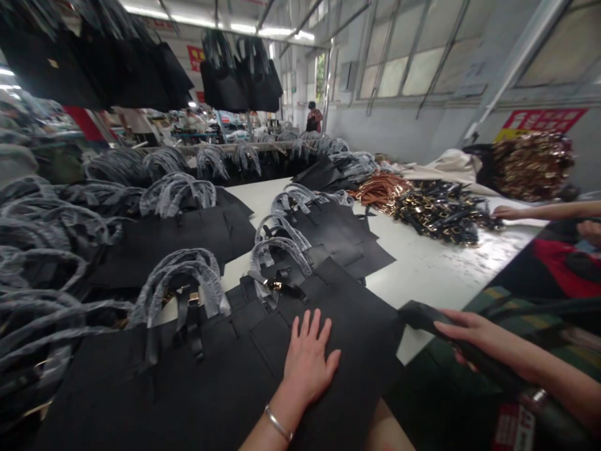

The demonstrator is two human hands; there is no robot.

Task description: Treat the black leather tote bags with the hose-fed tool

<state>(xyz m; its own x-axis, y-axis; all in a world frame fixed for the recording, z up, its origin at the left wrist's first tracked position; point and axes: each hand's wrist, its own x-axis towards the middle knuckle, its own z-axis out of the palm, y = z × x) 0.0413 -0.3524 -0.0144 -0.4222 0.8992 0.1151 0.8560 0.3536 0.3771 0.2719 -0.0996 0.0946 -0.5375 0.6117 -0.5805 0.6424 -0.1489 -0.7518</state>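
Pale worktable [422, 269] in workshop, distant workers blurred. Left hand [308, 357] palm down, fingers spread wide, resting flat on black bag panel [361, 313]; panel's near edge hard to trace in dark. Forearm enters from below, silver bangle [278, 426] at wrist. To its right, right hand [469, 335] wrapped around black handheld tool [417, 314]; nose by panel's corner, contact unclear; rear label unreadable. Ahead of left hand: plastic-wrapped handles [282, 246]. Beyond right hand: buckled straps [436, 210], co-worker's hand [509, 213] alongside, body cut off.
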